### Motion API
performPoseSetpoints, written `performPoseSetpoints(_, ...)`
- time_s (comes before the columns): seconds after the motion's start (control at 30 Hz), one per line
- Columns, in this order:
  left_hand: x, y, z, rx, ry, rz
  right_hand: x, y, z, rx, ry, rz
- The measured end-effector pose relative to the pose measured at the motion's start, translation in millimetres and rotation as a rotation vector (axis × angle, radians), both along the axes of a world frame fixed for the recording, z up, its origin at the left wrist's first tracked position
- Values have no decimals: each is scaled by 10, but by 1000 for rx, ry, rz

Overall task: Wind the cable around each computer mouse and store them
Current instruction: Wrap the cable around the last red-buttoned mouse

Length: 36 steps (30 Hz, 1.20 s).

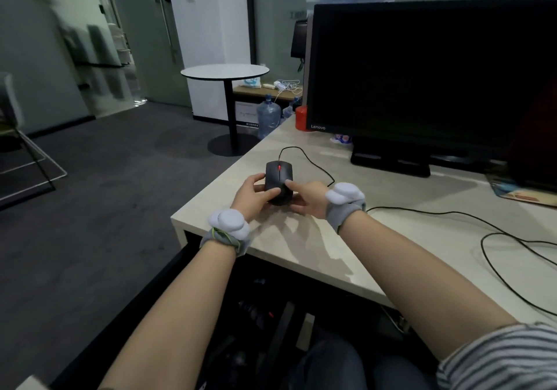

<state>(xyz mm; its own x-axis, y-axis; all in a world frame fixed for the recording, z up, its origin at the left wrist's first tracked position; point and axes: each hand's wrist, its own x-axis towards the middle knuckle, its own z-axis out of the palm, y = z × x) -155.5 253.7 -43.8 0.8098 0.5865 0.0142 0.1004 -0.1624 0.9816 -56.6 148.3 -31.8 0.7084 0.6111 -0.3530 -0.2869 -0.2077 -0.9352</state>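
Observation:
A black computer mouse (278,175) with a red scroll wheel sits near the left corner of the light desk (331,239). My left hand (251,196) grips its left side, thumb across the rear. My right hand (307,198) holds its right side, thumb on top. The black cable (313,160) leaves the mouse's front, loops back to the right behind my right wrist, then runs loose across the desk in a big loop (494,239) at the right. The cable's plug end is out of sight.
A black Lenovo monitor (422,73) on its stand (391,160) fills the back of the desk. A red container (301,118) stands by its left edge. A dark object on a coloured mat (521,190) lies at the right. A round table (224,71) stands on the floor beyond.

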Motion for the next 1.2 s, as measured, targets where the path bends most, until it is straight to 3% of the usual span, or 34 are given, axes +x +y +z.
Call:
performPoseSetpoints(0.1,4,-184,113,-115,-112,-79,-38,-267,192,170,69,-7)
performPoseSetpoints(0.3,103,-566,529,89,-218,-200,-88,-900,553,348,35,57)
performPoseSetpoints(0.5,130,-933,1007,274,-354,-78,-65,-1600,806,171,-212,162)
performPoseSetpoints(0.63,192,-1109,1071,422,-259,-194,-59,-1952,854,169,-281,225)
performPoseSetpoints(0.93,193,-1670,1083,-132,-289,-446,-54,-2053,900,376,-388,-24)
performPoseSetpoints(1.07,225,-1762,1147,-321,-376,-405,-69,-1961,895,376,-421,-151)
performPoseSetpoints(1.2,276,-1768,1180,-401,-455,-326,-84,-1962,883,354,-344,-75)
